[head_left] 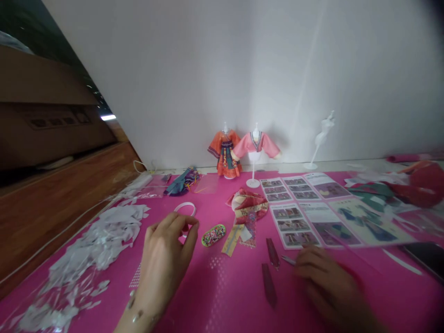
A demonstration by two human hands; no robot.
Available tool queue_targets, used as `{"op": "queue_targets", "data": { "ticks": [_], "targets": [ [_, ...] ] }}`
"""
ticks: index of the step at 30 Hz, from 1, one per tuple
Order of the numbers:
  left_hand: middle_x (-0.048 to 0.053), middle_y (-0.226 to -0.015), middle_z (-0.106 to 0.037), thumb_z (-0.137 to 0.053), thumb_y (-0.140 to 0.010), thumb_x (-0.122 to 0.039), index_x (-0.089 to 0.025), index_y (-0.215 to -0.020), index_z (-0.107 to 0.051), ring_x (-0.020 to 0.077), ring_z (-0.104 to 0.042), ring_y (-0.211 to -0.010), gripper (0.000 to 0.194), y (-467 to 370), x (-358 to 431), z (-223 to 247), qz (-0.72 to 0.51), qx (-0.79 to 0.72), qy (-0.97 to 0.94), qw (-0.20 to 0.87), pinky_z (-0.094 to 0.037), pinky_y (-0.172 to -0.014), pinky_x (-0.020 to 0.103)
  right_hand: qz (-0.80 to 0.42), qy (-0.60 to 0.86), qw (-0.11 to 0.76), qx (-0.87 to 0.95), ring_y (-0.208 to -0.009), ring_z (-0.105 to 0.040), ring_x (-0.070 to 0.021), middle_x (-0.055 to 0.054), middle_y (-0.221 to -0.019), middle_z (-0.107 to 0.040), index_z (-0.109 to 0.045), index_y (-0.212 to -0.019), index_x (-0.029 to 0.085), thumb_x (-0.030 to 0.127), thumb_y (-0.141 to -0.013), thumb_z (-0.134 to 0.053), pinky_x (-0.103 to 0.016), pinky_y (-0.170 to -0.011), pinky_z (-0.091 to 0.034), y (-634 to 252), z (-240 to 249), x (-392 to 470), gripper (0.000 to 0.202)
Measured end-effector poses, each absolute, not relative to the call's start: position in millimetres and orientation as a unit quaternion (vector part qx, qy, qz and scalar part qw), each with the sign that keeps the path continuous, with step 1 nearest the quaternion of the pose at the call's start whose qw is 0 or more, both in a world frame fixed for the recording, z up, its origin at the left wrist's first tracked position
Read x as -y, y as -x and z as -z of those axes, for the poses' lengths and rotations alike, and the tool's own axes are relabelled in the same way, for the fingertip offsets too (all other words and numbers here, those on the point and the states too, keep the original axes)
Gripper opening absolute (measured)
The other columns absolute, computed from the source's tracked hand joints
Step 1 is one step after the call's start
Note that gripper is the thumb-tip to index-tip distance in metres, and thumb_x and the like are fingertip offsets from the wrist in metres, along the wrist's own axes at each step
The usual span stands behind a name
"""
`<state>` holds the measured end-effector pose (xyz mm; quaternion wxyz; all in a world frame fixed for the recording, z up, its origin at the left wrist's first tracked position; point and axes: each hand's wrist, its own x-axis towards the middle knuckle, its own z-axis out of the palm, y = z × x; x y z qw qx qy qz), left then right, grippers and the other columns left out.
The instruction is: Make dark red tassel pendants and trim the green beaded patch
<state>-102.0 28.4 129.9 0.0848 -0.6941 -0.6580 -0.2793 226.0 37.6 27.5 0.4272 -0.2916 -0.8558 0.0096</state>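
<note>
My left hand (166, 247) is raised over the pink mat, thumb and forefinger pinched together; whatever is between them is too small to make out. Just behind it lies a white ring (186, 204), which looks like a roll of tape, partly hidden by the fingers. My right hand (324, 280), somewhat blurred, is low over the mat at the right with its fingers curled around scissors (288, 260). Their blade tips point left out of the hand, and a bit of red handle shows behind it. Two dark red fabric strips (268, 284) lie left of the scissors.
A beaded oval clip (213, 235), a yellow patterned strip (232, 240) and folded red fabric (250, 206) lie mid-mat. Dressed mini mannequins (255, 143) and a bare one (322, 136) stand behind. Instruction sheets (294, 224) lie right, white scraps (100, 231) left, a phone (425, 259) far right.
</note>
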Motion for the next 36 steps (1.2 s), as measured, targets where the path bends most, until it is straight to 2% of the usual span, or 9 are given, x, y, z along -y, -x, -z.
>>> {"op": "queue_targets", "data": {
  "ticks": [6, 9, 13, 16, 20, 25, 28, 32, 36],
  "targets": [
    [0.003, -0.081, -0.072, -0.054, -0.09, -0.014, -0.019, -0.084, -0.069, 0.0183, -0.067, -0.072, 0.017, 110, -45, -104, 0.142, 0.7, 0.7, 0.019, -0.043, -0.069, 0.03, 0.019, 0.287, 0.432, 0.855, -0.09, -0.07, -0.0183, -0.002, -0.09, -0.073, -0.066, -0.097, 0.024, 0.009, -0.086, -0.052, -0.031, -0.093, -0.051, -227, -23, -38, 0.023],
    [0.003, -0.085, -0.074, -0.06, -0.086, -0.008, -0.02, -0.081, -0.071, 0.0184, -0.069, -0.079, 0.017, 92, -41, -86, 0.092, 0.673, 0.734, -0.008, -0.047, -0.075, 0.03, 0.021, 0.291, 0.423, 0.858, -0.089, -0.071, -0.0177, -0.002, -0.089, -0.073, -0.066, -0.096, 0.024, 0.009, -0.087, -0.052, -0.031, -0.095, -0.051, -227, -21, -39, 0.023],
    [0.005, -0.101, -0.074, -0.062, -0.09, -0.015, -0.024, -0.097, -0.073, 0.0237, -0.07, -0.096, 0.017, 67, -32, -69, 0.047, 0.631, 0.774, -0.012, -0.049, -0.088, 0.038, 0.036, 0.285, 0.416, 0.863, -0.088, -0.072, -0.0179, -0.002, -0.089, -0.074, -0.067, -0.096, 0.024, 0.01, -0.085, -0.053, -0.029, -0.09, -0.053, -227, -24, -40, 0.023],
    [0.009, -0.097, -0.073, -0.059, -0.091, -0.013, -0.02, -0.097, -0.074, 0.0291, -0.069, -0.095, 0.018, 60, -28, -59, 0.018, 0.62, 0.784, 0.009, -0.05, -0.089, 0.046, 0.046, 0.28, 0.416, 0.864, -0.089, -0.073, -0.0185, -0.003, -0.091, -0.075, -0.067, -0.097, 0.024, 0.011, -0.085, -0.053, -0.029, -0.089, -0.055, -227, -26, -40, 0.022],
    [0.01, -0.093, -0.072, -0.054, -0.094, -0.011, -0.017, -0.097, -0.073, 0.0293, -0.069, -0.092, 0.021, 59, -22, -49, 0.003, 0.611, 0.79, 0.043, -0.051, -0.09, 0.049, 0.051, 0.278, 0.423, 0.861, -0.086, -0.073, -0.019, -0.003, -0.089, -0.075, -0.067, -0.096, 0.025, 0.012, -0.086, -0.054, -0.029, -0.084, -0.057, -226, -29, -40, 0.021],
    [0.006, -0.092, -0.071, -0.058, -0.094, -0.016, -0.02, -0.093, -0.072, 0.0265, -0.067, -0.09, 0.015, 56, -16, -48, 0.013, 0.601, 0.796, 0.074, -0.051, -0.089, 0.046, 0.063, 0.272, 0.435, 0.856, -0.081, -0.073, -0.0192, -0.004, -0.087, -0.076, -0.068, -0.091, 0.025, 0.012, -0.084, -0.053, -0.028, -0.075, -0.06, -224, -33, -41, 0.021],
    [0.004, -0.104, -0.073, -0.054, -0.098, -0.018, -0.022, -0.101, -0.07, 0.0249, -0.065, -0.099, 0.016, 55, -26, -50, 0.026, 0.582, 0.808, 0.089, -0.05, -0.092, 0.043, 0.066, 0.272, 0.436, 0.855, -0.079, -0.074, -0.0197, -0.004, -0.085, -0.076, -0.068, -0.089, 0.024, 0.012, -0.084, -0.052, -0.028, -0.071, -0.06, -222, -36, -41, 0.021],
    [0.001, -0.132, -0.067, -0.049, -0.102, -0.02, -0.024, -0.125, -0.063, 0.0248, -0.06, -0.116, 0.027, 55, -47, -46, 0.034, 0.527, 0.843, 0.102, -0.038, -0.11, 0.05, 0.078, 0.267, 0.441, 0.853, -0.078, -0.074, -0.0197, -0.004, -0.085, -0.077, -0.068, -0.089, 0.024, 0.011, -0.083, -0.052, -0.027, -0.07, -0.06, -223, -35, -43, 0.022],
    [0.002, -0.126, -0.071, -0.051, -0.1, -0.018, -0.022, -0.121, -0.065, 0.0259, -0.06, -0.117, 0.025, 57, -54, -36, 0.033, 0.494, 0.862, 0.112, -0.036, -0.113, 0.051, 0.058, 0.266, 0.426, 0.863, -0.078, -0.073, -0.0183, -0.003, -0.084, -0.075, -0.067, -0.092, 0.024, 0.011, -0.085, -0.052, -0.025, -0.07, -0.059, -225, -34, -44, 0.021]
  ]
}}
